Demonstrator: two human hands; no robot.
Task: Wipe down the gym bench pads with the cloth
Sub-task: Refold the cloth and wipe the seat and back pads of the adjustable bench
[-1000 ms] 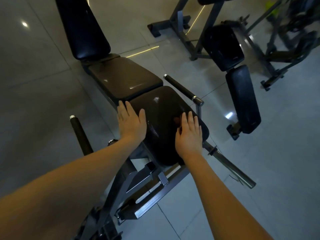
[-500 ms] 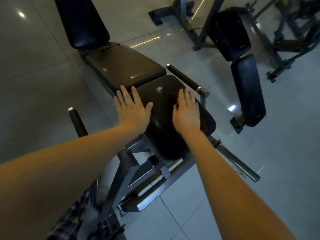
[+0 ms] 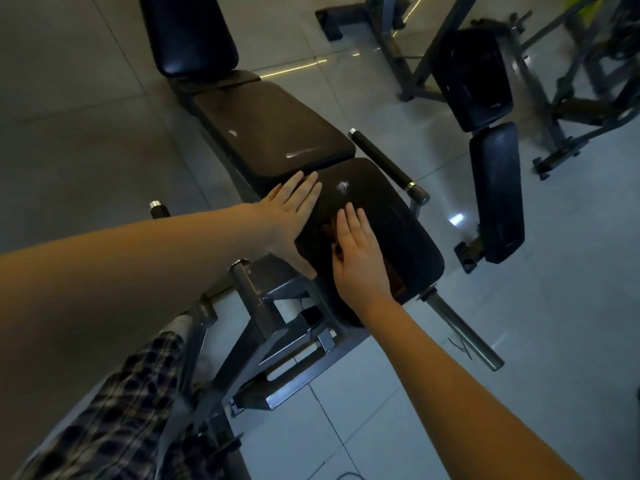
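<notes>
Likely fault: the cloth (image 3: 328, 231), small and dark, may bunch or slip out from beneath the flat right hand (image 3: 356, 261), leaving the near pad (image 3: 401, 223) only part wiped; the seat pad (image 3: 277, 133) lies beyond both hands. The cloth lies on the near pad under the right palm; the left hand (image 3: 294, 216), fingers straight, rests on the pad's left edge just beside; neither hand grips anything.

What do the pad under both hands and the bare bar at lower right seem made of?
Near pad: likely black vinyl or leather-like upholstery, glossy, with a sharp white highlight. Bare bar: metal, probably steel, showing a dull grey sheen along its round length.
</notes>
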